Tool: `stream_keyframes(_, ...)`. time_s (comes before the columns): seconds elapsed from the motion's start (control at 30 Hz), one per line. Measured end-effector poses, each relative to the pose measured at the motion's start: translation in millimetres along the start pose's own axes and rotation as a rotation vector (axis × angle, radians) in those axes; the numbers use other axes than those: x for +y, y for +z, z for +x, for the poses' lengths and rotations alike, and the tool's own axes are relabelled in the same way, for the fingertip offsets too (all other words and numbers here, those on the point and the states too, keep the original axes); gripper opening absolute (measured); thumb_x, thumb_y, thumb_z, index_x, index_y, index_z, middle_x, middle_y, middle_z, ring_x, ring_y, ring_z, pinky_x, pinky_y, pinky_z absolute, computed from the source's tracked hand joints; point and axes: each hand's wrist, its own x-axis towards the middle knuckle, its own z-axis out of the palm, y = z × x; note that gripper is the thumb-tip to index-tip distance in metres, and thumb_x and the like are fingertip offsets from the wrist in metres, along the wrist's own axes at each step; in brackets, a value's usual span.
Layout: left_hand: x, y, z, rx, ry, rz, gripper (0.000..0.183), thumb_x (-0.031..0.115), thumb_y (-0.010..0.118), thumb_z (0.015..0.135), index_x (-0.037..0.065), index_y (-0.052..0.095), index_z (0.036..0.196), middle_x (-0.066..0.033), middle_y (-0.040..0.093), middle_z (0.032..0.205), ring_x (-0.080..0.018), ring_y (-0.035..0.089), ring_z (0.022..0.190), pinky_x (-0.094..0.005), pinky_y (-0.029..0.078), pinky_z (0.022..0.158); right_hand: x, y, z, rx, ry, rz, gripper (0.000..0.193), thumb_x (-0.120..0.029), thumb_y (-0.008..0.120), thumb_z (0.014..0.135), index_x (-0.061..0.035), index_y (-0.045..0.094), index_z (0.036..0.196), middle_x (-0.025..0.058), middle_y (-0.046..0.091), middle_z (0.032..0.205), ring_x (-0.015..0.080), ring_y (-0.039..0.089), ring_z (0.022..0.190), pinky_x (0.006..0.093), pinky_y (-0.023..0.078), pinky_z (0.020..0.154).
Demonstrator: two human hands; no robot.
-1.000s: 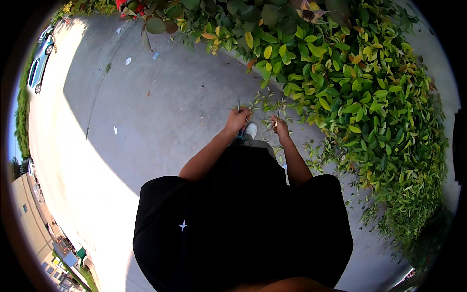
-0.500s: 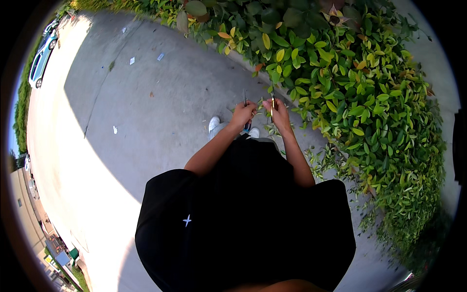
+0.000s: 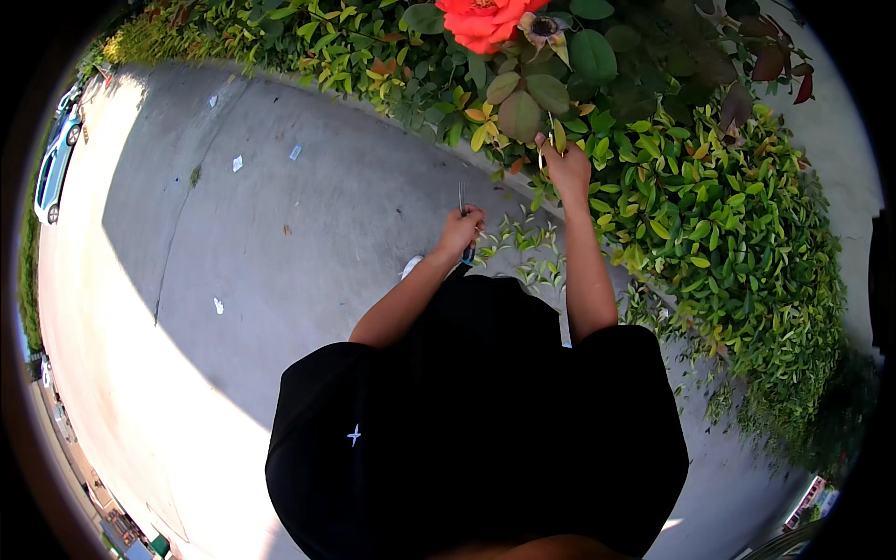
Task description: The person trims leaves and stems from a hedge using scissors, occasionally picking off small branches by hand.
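Note:
In my left hand (image 3: 459,231), closed low above the pavement, is a small hand fork (image 3: 461,194); its thin metal prongs point away from me and a dark handle with some blue shows below the fist. My right hand (image 3: 567,175) reaches up to the hedge's edge, fingers closed round a slim gold-coloured cutting tool (image 3: 540,160) that looks like pruning shears, mostly hidden by the fingers and leaves. Broad rose leaves (image 3: 520,114) hang just beyond it. Above them are a red rose (image 3: 481,21) and a withered bloom (image 3: 544,31).
A dense green and yellow hedge (image 3: 709,224) runs along the right and far side behind a low kerb (image 3: 429,145). Leafy clippings (image 3: 523,245) lie on the grey pavement (image 3: 280,233). Paper scraps (image 3: 237,162) are scattered at left. A car (image 3: 54,177) stands far left.
My right hand has moved up and away from beside the left hand to the rose leaves. The left hand stays low with the fork. The red rose has come into view.

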Motion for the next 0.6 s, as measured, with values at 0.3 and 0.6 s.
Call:
stream_keyframes(0.3, 58.6, -87.4, 2.3, -0.089, -0.026, -0.001, 0.008, 0.014, 0.057, 0.087, 0.006, 0.058, 0.088, -0.0021, 0.054, 0.071, -0.0084, 0.045, 0.051, -0.0264, 0.036, 0.043, 19.4, 43.6, -20.2, 0.079, 0.182, 0.174, 0.050, -0.048, 0.073, 0.082, -0.0032, 0.061, 0.064, 0.0008, 0.051, 0.050, 0.0073, 0.051, 0.044, 0.0246, 0.038, 0.044)
stream_keyframes(0.6, 50.2, -138.1, -25.4, -0.109, -0.210, 0.008, 0.008, 0.015, 0.058, 0.088, 0.007, 0.058, 0.087, -0.0008, 0.054, 0.072, -0.0081, 0.045, 0.052, -0.0262, 0.036, 0.044, 13.6, 110.6, -130.1, 0.178, 0.380, 0.642, 0.043, -0.039, 0.073, 0.086, -0.0119, 0.051, 0.061, -0.0025, 0.048, 0.053, 0.0068, 0.044, 0.043, 0.0243, 0.031, 0.042)
